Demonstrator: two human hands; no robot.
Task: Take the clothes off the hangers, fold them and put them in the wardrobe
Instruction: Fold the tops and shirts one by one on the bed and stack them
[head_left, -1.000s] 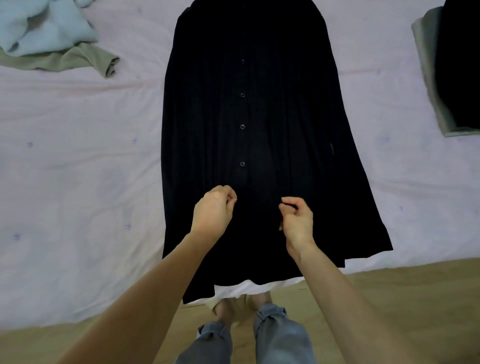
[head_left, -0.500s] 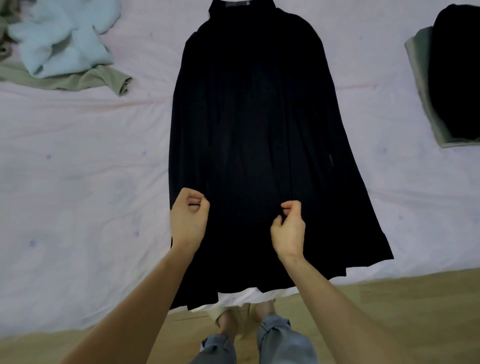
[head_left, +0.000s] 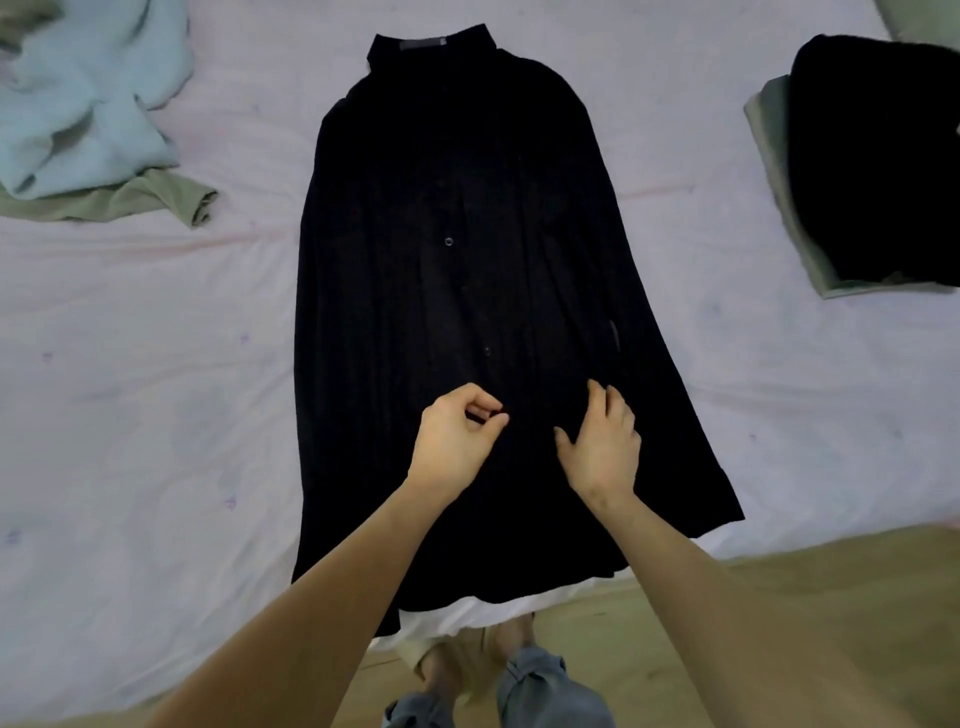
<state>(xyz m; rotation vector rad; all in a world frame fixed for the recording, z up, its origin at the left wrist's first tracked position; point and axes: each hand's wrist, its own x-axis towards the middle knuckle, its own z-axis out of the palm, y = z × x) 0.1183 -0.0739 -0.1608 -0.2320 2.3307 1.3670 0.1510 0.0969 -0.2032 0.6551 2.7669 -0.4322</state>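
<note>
Centre of frame: the long black button-front shirt (head_left: 457, 291) lies flat on the pale pink bed sheet (head_left: 130, 389), collar toward the top, hem hanging over the bed edge at the bottom. Your left hand (head_left: 454, 447) pinches the placket fabric between thumb and curled fingers; your right hand (head_left: 602, 447) rests on the cloth just beside it, fingers straight and spread. Upper left: a crumpled light blue garment (head_left: 88, 98) lies over an olive one (head_left: 135, 200). Upper right: a folded black garment (head_left: 878, 161) sits on folded grey-green cloth (head_left: 779, 171).
</note>
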